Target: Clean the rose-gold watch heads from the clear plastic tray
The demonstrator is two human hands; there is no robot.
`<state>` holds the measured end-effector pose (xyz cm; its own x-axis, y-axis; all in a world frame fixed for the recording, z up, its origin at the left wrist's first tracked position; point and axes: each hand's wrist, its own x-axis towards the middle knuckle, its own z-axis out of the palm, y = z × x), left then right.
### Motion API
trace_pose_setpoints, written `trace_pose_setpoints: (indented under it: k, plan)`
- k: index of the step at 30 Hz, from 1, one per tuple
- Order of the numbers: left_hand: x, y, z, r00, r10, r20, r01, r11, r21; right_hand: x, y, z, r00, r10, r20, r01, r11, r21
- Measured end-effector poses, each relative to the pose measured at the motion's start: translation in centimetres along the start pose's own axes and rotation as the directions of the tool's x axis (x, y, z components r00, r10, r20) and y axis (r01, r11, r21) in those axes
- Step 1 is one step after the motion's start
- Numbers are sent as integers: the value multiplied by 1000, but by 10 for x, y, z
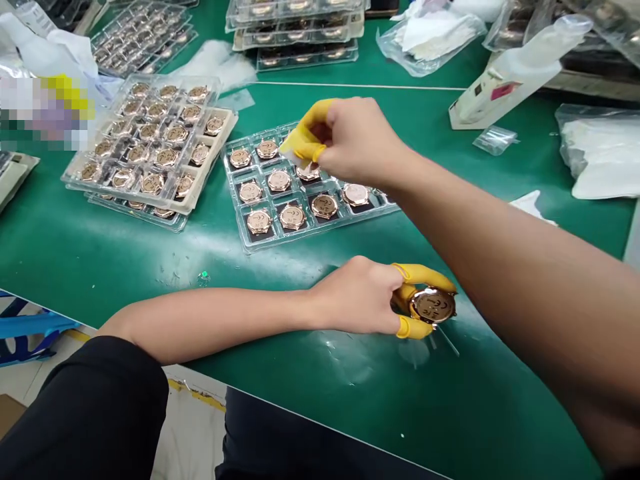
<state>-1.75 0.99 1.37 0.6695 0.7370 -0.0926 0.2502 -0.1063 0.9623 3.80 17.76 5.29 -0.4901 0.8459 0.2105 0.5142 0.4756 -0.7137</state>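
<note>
My left hand [357,297], with yellow finger cots, grips a rose-gold watch case [434,305] by its edge above the green table. The back of this case, marked with CE lettering, faces up. Over a clear plastic tray [250,241] of similar watch cases, my right hand [353,140] pinches a small white piece [296,159], perhaps cloth or paper, between yellow-covered fingertips. One watch case [307,172] lies just under those fingers. Part of the tray's right side is hidden behind my right hand and forearm.
Stacked trays of watch cases [150,143] stand at the left, with more stacked trays [300,30] at the back. A white plastic bottle [515,80] is at the right, near a small clear bag [495,140] and white cloths [607,157]. A thin pin-like piece [449,341] lies below the held case.
</note>
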Motion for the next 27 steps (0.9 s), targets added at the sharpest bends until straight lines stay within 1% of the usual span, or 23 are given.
trace_pose_setpoints:
  k: [2,5,7,9,12,15,17,22,27]
  plan:
    - [1,-1,0,1000,2,4,-2,1000,19,14,13,15,996,-73,46,75,996,-44]
    - [2,-2,0,1000,5,-10,-5,1000,28,21,24,25,992,-69,105,76,995,-62]
    - [2,-3,0,1000,4,2,-4,1000,28,22,26,26,987,-87,132,96,993,-64]
    - [2,-2,-1,999,5,34,-6,1000,30,23,26,27,976,-143,162,157,984,-78]
    - [3,-2,-2,997,8,70,-11,999,41,25,24,30,954,-228,197,257,956,-142]
    - [3,-1,-4,994,9,108,-16,998,59,25,22,33,937,-273,216,315,930,-191]
    - [2,0,-5,992,7,123,-16,998,69,24,21,34,929,-291,230,338,920,-199]
    - [2,0,-5,993,-1,119,-9,996,86,27,22,34,910,-324,257,378,905,-195]
    - [2,-2,-3,995,10,102,-18,996,82,25,20,36,886,-328,327,390,909,-146]
